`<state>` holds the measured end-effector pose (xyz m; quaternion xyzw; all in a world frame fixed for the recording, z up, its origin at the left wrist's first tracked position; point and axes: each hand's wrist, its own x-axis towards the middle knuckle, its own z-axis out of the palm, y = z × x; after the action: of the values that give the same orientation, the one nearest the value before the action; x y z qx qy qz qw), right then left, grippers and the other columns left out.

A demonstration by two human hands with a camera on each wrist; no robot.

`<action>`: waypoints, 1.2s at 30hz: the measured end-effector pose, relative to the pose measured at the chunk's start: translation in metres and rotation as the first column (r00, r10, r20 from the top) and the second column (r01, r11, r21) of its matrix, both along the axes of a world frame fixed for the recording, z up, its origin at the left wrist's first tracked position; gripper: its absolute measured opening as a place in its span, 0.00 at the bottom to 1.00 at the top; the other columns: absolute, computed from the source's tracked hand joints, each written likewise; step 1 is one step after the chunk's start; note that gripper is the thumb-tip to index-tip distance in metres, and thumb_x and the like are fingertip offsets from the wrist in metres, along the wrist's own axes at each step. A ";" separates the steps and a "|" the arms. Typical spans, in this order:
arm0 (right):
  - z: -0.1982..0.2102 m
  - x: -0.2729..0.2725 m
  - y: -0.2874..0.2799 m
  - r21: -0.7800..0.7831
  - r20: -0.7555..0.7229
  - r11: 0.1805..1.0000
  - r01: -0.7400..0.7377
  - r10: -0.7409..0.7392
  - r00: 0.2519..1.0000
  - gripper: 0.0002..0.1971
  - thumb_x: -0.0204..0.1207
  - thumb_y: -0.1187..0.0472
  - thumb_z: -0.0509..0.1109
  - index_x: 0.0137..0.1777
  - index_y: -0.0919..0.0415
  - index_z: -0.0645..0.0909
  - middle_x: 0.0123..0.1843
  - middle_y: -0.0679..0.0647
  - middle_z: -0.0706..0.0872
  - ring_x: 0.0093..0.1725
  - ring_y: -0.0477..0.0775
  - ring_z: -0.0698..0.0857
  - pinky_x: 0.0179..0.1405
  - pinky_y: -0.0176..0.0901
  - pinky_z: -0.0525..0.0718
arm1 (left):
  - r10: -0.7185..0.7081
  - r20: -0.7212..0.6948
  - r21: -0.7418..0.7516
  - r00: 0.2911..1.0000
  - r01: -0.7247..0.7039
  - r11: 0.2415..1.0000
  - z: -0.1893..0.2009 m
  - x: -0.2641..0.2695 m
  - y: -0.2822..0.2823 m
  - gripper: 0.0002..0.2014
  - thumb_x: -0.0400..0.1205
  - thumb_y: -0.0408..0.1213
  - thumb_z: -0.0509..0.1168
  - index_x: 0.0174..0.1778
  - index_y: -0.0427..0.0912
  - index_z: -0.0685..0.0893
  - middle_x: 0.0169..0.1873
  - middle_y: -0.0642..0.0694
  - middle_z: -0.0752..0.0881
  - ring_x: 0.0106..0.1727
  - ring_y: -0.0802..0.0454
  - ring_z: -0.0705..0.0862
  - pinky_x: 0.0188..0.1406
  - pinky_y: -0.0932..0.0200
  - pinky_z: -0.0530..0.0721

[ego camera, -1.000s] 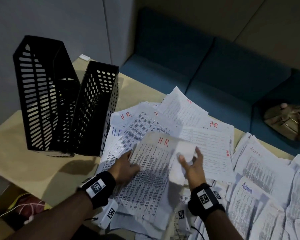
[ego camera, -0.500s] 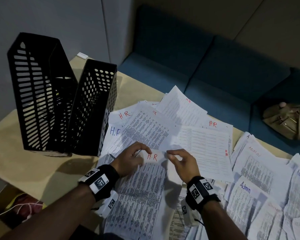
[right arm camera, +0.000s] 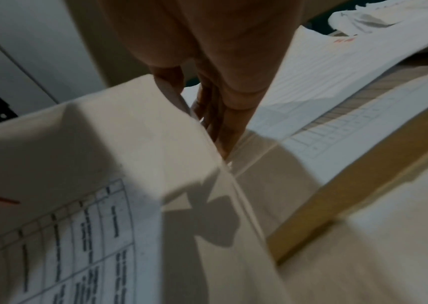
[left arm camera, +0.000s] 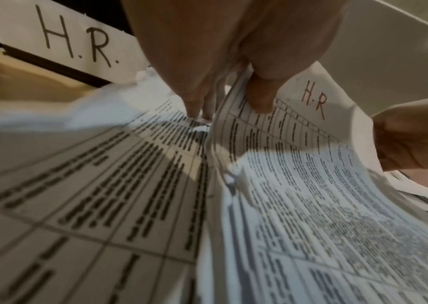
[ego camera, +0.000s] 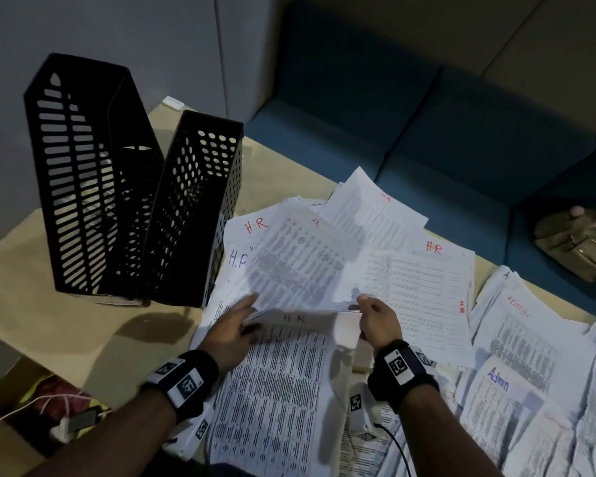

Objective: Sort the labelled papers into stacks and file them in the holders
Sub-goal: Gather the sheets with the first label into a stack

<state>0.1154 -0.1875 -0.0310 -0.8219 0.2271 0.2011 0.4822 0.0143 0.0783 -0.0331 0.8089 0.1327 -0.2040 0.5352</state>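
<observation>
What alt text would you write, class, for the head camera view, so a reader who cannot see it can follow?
Two hands, the left hand and right hand, pinch the top edge of a printed sheet marked H.R in red above a spread of labelled papers on a tan table. Two black perforated file holders stand at left; Admin sheets lie at right.

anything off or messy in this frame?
Yes. The HR papers lie fanned at mixed angles instead of stacked, and one sheet overhangs the table's far edge. The Admin papers are just as loose. Both black holders look empty. Left hand and right hand pinch one HR sheet.
</observation>
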 end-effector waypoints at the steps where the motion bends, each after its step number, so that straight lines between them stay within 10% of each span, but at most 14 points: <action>1: 0.000 0.003 0.003 -0.043 0.000 0.999 -0.027 0.027 1.000 0.10 0.79 0.52 0.67 0.37 0.50 0.84 0.47 0.54 0.90 0.45 0.57 0.84 0.52 0.53 0.82 | -0.002 -0.014 0.016 1.000 0.002 1.000 -0.003 0.003 0.000 0.21 0.83 0.32 0.64 0.72 0.51 0.76 0.70 0.54 0.77 0.67 0.57 0.78 0.66 0.60 0.79; 3: -0.001 0.009 0.008 -0.062 -0.021 0.998 -0.032 0.030 0.999 0.06 0.75 0.54 0.71 0.43 0.55 0.86 0.51 0.57 0.90 0.50 0.58 0.85 0.56 0.55 0.83 | -0.014 -0.022 0.076 1.000 0.015 0.997 -0.006 0.006 -0.001 0.14 0.83 0.36 0.63 0.64 0.52 0.80 0.53 0.45 0.87 0.50 0.48 0.86 0.50 0.53 0.84; 6: 0.000 0.015 0.013 0.003 -0.109 0.997 0.071 -0.071 0.992 0.29 0.67 0.53 0.78 0.66 0.65 0.77 0.61 0.57 0.83 0.55 0.63 0.85 0.46 0.63 0.88 | -0.013 -0.034 0.047 0.999 0.015 0.999 -0.008 0.006 -0.001 0.11 0.83 0.38 0.62 0.60 0.52 0.81 0.48 0.39 0.88 0.48 0.39 0.86 0.46 0.47 0.85; 13: 0.016 0.014 0.027 -0.082 -0.023 0.994 -0.069 0.067 0.997 0.14 0.75 0.56 0.72 0.57 0.63 0.82 0.47 0.56 0.89 0.44 0.61 0.90 0.38 0.59 0.89 | -0.036 -0.048 -0.048 0.998 0.034 0.998 -0.001 0.005 0.004 0.15 0.77 0.45 0.59 0.58 0.66 0.77 0.54 0.40 0.88 0.58 0.36 0.84 0.57 0.42 0.83; 20: 0.051 0.027 -0.036 -0.211 0.161 0.957 0.200 -0.168 0.972 0.20 0.76 0.57 0.71 0.63 0.70 0.81 0.57 0.67 0.86 0.56 0.66 0.85 0.49 0.44 0.77 | 0.100 -0.062 -0.154 0.993 -0.109 0.982 -0.017 -0.009 0.005 0.22 0.85 0.36 0.62 0.53 0.78 0.78 0.60 0.52 0.84 0.62 0.50 0.81 0.64 0.53 0.79; 25: 0.064 0.019 -0.095 -0.226 0.066 0.951 0.209 -0.199 0.978 0.19 0.78 0.57 0.70 0.63 0.70 0.80 0.48 0.62 0.84 0.45 0.60 0.79 0.44 0.45 0.73 | 0.077 -0.089 0.005 0.993 -0.077 0.997 -0.031 -0.020 0.011 0.31 0.81 0.50 0.61 0.78 0.72 0.58 0.80 0.60 0.60 0.84 0.53 0.41 0.83 0.43 0.44; 32: 0.030 0.005 -0.058 -0.100 -0.063 0.994 -0.030 0.024 0.998 0.12 0.78 0.58 0.69 0.55 0.66 0.80 0.36 0.56 0.83 0.36 0.57 0.80 0.36 0.44 0.74 | -0.085 0.245 0.382 0.966 -0.015 0.924 -0.014 -0.040 0.018 0.24 0.78 0.50 0.52 0.61 0.46 0.87 0.78 0.61 0.66 0.78 0.42 0.70 0.82 0.38 0.52; 36: 0.013 0.010 -0.035 -0.055 -0.049 0.998 -0.018 0.015 0.999 0.11 0.77 0.57 0.69 0.52 0.65 0.81 0.37 0.58 0.84 0.35 0.56 0.80 0.39 0.47 0.77 | 0.126 0.208 0.229 0.970 -0.174 0.958 -0.006 -0.047 0.021 0.16 0.80 0.39 0.63 0.54 0.68 0.84 0.71 0.61 0.75 0.73 0.48 0.75 0.78 0.53 0.67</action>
<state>0.1257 -0.2220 -0.0177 -0.8317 0.2377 0.2187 0.4517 -0.0327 0.0990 -0.0392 0.8721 0.1661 -0.0658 0.4555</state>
